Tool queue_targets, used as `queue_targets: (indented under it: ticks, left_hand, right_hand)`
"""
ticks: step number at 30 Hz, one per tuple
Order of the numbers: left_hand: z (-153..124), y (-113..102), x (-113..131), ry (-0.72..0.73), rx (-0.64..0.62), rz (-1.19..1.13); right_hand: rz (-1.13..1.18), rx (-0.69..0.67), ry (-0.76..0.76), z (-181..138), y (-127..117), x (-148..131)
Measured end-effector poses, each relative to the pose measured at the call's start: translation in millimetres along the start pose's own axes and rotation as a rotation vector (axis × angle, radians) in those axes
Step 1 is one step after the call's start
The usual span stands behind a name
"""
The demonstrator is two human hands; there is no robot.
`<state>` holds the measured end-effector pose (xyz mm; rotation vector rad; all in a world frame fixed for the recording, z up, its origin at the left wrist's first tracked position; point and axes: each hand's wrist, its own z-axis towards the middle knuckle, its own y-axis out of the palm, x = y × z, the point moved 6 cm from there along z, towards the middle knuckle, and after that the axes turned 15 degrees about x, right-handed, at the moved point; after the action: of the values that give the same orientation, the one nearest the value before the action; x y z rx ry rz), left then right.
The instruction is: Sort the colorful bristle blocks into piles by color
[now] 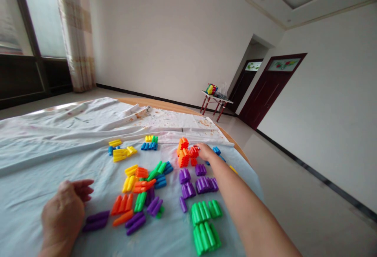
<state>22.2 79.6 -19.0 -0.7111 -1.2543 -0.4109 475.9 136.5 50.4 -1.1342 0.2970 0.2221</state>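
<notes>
Nearest, bottom of frame right of centre: green blocks (205,237) in two clusters on the cloth (23,163). Left hand (63,210) at lower left, loosely open, fingers pointing right, just beside a pair of dark purple blocks (96,221). Lower centre: loose orange blocks (121,205) mixed with purple, green, yellow and blue ones, some overlapping. Light purple blocks (203,185) right of centre, above the green clusters. Past those, right hand (204,151), arm outstretched, fingertips at the red-orange blocks (184,157) just right of centre; can't tell if it's gripping one or only touching. Blue blocks (216,150) just right of that hand. Beyond the cloth: wooden counter (153,102) edge, small stand (218,99) with colourful stuff, dark red door (269,88) at right.
</notes>
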Motion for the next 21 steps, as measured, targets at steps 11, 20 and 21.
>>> queue_targets:
  ticks: [11,20,21]
  left_hand:
    - [-12,-6,16,-0.036,-0.046,-0.117]
    - [-10,-18,24,0.014,0.021,-0.164]
    - [-9,-18,25,0.024,0.016,-0.153]
  right_hand:
    - [0.258,0.027,-0.375,-68,-48,-151]
    - [0.038,-0.174,-0.171,-68,34,-183]
    - [0.021,-0.176,-0.148,-64,41,-181]
